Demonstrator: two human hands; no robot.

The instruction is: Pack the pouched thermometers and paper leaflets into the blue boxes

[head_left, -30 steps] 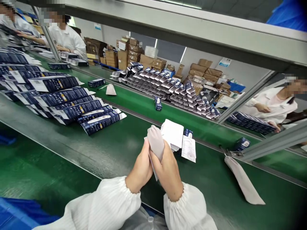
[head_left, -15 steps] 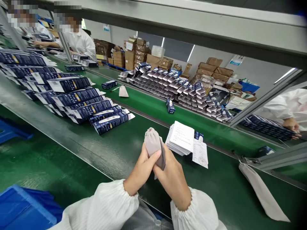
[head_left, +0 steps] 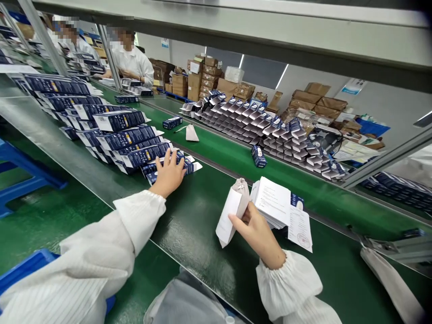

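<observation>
My left hand [head_left: 169, 173] is stretched out with its fingers spread over the nearest of the dark blue printed boxes [head_left: 140, 155], at the right end of their pile. Its fingertips seem to rest on that box. My right hand [head_left: 254, 227] grips a grey drawstring pouch [head_left: 242, 198] together with a folded white paper [head_left: 227, 216] laid along its side. What the pouch contains is hidden. Just beyond my right hand lies a stack of printed leaflets [head_left: 272, 200], with a stamped slip [head_left: 300, 229] and a blue box [head_left: 297, 201] at its right side.
Across the green belt [head_left: 219, 157] stands a long stack of open boxes [head_left: 249, 119]. A loose box [head_left: 258, 156] and a small grey pouch [head_left: 192, 133] lie on the belt. A long grey pouch [head_left: 391, 283] hangs at right. Co-workers in white sit at far left. A metal post [head_left: 388, 157] rises at right.
My left hand has let go of the pouch and moved left to the box pile. My right hand keeps the pouch and has turned it, showing the white paper. The view has shifted left.
</observation>
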